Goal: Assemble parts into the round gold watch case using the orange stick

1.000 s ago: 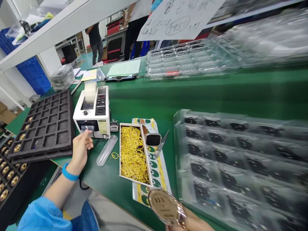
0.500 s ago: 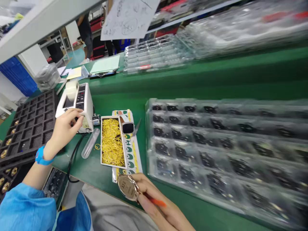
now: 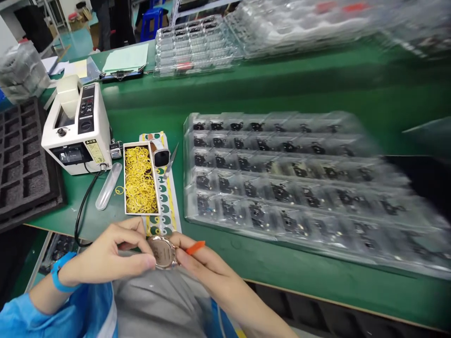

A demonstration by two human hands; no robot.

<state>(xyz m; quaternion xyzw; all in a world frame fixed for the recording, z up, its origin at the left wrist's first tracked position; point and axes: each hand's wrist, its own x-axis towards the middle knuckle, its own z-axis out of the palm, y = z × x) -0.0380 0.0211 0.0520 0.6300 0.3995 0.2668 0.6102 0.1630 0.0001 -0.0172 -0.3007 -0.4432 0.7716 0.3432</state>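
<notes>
Both your hands meet at the near edge of the green bench [image 3: 282, 84], just above your lap. Your left hand [image 3: 105, 256] pinches the round rose-gold watch case [image 3: 162, 252] w/ thumb & fingers on its left rim; your right hand [image 3: 207, 267] grips the right rim, fingers clenched on it, and an orange tool tip [image 3: 195, 246] sticks out between those fingers. The case faces up, back side toward you, markings too small to read. A blue wristband [image 3: 58, 279] sits on your left wrist.

Just beyond the hands lies a sticker strip [image 3: 165, 206] w/ green dots, and touching its left side a white box of yellow rings [image 3: 139, 179]. 1 loose yellow ring [image 3: 119, 190] lies left of the box, beside a clear tube [image 3: 108, 186]. A smartwatch body [image 3: 161, 157] rests on the strip's far end, w/ tweezers [image 3: 171, 159] just right of it. The white tape dispenser [image 3: 75, 129] stands further left, its black cable running off the bench edge. A black foam tray [image 3: 21, 164] is at far left. Right of the strip, clear blister trays [image 3: 282, 173] w/ dark parts cover the bench.
</notes>
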